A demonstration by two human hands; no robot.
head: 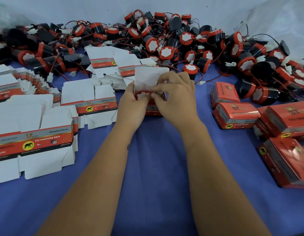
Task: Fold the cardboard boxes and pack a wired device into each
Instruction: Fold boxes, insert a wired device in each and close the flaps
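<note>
At the centre of the blue-covered counter [147,184], the left hand [132,101] has its grip clamped on an open reversing-horn box [153,109], lid flap [147,75] standing up toward 12 o'clock. The right hand [175,96] pinches the thin black wire [162,95] and presses it down beside the red-rimmed horn [142,95], which sits in the mouth of the box.

The likely trouble is the wire: if a loop stays above the rim, the lid flap may trap it or refuse to tuck. The horn also looks only part-seated, so it could tip out if either grip loosens.

Flat box blanks [33,138] lie at 9 o'clock, packed boxes [236,114] at 3 o'clock, and loose horns [173,40] are heaped at 12 o'clock.
</note>
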